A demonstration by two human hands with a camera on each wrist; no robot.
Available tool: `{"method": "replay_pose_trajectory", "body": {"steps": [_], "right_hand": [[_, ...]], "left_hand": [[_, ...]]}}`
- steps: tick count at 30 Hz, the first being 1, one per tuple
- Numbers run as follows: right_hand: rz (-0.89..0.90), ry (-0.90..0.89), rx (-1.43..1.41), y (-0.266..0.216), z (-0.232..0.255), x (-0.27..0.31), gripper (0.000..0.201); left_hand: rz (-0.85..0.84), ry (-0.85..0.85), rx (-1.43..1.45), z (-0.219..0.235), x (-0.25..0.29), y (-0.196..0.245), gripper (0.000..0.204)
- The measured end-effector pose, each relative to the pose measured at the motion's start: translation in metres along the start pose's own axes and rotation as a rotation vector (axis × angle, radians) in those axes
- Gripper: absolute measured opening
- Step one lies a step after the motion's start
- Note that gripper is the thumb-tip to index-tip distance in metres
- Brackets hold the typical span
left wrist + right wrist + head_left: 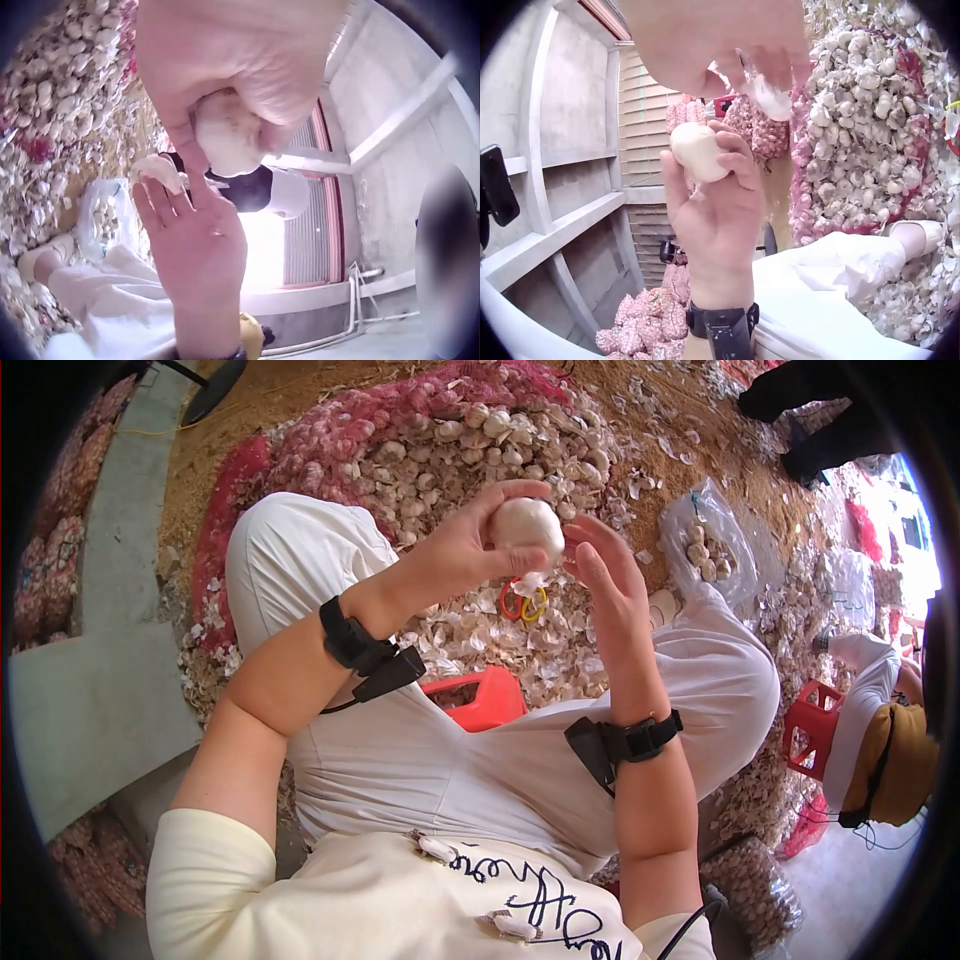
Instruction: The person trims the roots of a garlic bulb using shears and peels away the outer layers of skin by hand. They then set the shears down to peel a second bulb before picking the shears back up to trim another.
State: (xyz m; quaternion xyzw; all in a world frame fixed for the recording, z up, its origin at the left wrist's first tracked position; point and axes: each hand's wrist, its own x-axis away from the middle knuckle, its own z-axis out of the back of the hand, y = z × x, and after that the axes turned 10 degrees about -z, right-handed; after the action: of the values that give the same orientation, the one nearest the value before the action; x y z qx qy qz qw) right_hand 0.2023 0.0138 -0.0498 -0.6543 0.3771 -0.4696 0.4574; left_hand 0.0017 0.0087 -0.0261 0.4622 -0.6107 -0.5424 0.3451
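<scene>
At frame centre, the left hand (455, 555) grips a garlic bulb (527, 525). The right hand (610, 585), fingers loosely straight, pinches a skin flake (530, 582). The shirt's cursive writing (540, 900), lower centre, is unreadable.

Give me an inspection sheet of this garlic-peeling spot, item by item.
Surface: ground strewn with straw and loose skins.
Job's things: garlic bulb, pale and mostly bare, held up over the lap; a strip of skin hangs at the right fingertips.
Clutter: heap of garlic on red netting; clear bag of garlic; red and yellow rings; red stool.
Grippers: left hand grips the bulb; right hand pinches the skin beside it.
Cables: black lead from the left wrist strap.
Surroundings: red net sacks stacked by a wall; another person at the right.
</scene>
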Motion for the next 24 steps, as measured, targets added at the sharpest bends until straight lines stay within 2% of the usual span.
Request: {"method": "replay_pose_trajectory", "body": {"steps": [1,2,3,4,6,8,10,15,17,19,21,23,24], "right_hand": [[0.039,0.022,-0.029,-0.003,-0.003,0.001,0.05],[0.039,0.021,-0.029,-0.003,-0.006,0.003,0.05],[0.112,0.008,0.044,-0.003,-0.009,0.005,0.049],[0.186,-0.004,0.117,-0.003,-0.011,0.007,0.048],[0.184,0.011,0.186,-0.004,-0.012,0.007,0.043],[0.209,0.081,0.298,-0.008,-0.014,0.009,0.024],[0.226,0.125,0.311,-0.006,-0.014,0.01,0.02],[0.202,0.273,0.412,-0.009,-0.009,0.01,0.011],[0.08,0.29,0.242,-0.004,-0.006,0.006,0.012],[0.038,0.302,0.204,-0.006,-0.005,0.004,0.012],[-0.004,0.312,0.166,-0.009,0.001,0.003,0.013],[-0.109,0.293,0.126,-0.011,0.009,0.003,0.017],[-0.108,0.292,0.127,-0.008,0.008,0.0,0.017]], "left_hand": [[0.0,0.001,0.0,-0.002,0.0,-0.001,0.073],[-0.025,0.015,-0.135,-0.003,0.001,-0.002,0.074],[-0.05,0.028,-0.27,-0.006,0.002,-0.001,0.075],[-0.049,0.029,-0.27,-0.008,0.003,0.0,0.075],[-0.001,-0.023,-0.432,-0.013,0.005,0.004,0.071],[0.014,-0.03,-0.435,-0.014,0.005,0.005,0.069],[0.028,-0.037,-0.44,-0.015,0.006,0.004,0.067],[-0.142,-0.052,-0.522,-0.019,0.01,0.0,0.067],[-0.144,-0.068,-0.454,-0.018,0.01,0.0,0.065],[-0.147,-0.083,-0.387,-0.018,0.01,-0.002,0.064],[-0.111,-0.066,-0.12,-0.017,0.009,-0.007,0.061],[-0.128,-0.046,-0.092,-0.015,0.008,-0.011,0.06],[-0.144,-0.026,-0.063,-0.014,0.007,-0.012,0.059]]}}
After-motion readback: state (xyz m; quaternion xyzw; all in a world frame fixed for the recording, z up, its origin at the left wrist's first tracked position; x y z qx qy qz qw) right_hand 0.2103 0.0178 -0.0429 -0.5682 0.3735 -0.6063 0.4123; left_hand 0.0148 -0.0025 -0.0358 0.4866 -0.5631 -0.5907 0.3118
